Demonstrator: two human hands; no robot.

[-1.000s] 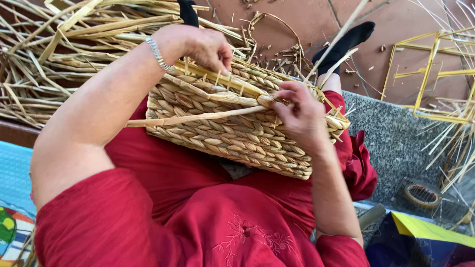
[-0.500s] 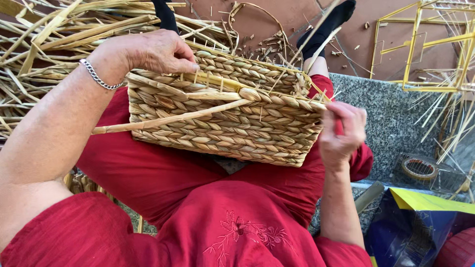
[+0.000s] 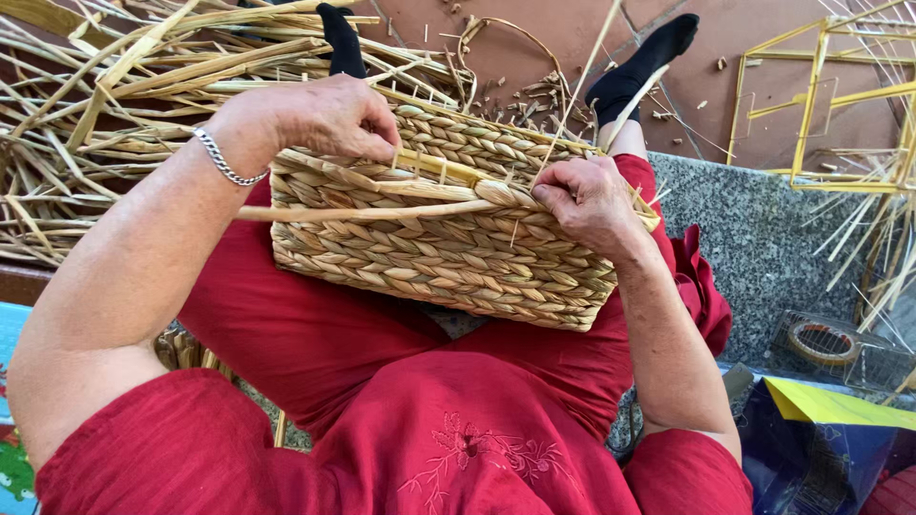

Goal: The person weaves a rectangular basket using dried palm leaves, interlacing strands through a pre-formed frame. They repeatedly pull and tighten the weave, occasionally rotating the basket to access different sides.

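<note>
A rectangular woven straw basket [image 3: 448, 257] rests on its side on my lap, over red clothing. My left hand [image 3: 329, 116], with a silver bracelet on the wrist, grips the basket's upper rim at the left. My right hand [image 3: 592, 200] pinches the end of a long loose straw strand [image 3: 363, 212] at the rim on the right. The strand runs leftward across the basket's face and sticks out past its left edge. Thin yellow stakes poke up from the rim between both hands.
A big pile of dry straw stalks [image 3: 105, 105] lies at the left. My feet in black socks [image 3: 630, 76] rest on red floor tiles. Yellow wire frames [image 3: 821, 105] stand at the right, near a grey stone ledge [image 3: 763, 257] and a blue-yellow bag [image 3: 821, 429].
The right hand moved from the basket's right side up onto the rim and pinched the strand end. The basket shifted slightly; the left hand stayed on the rim.
</note>
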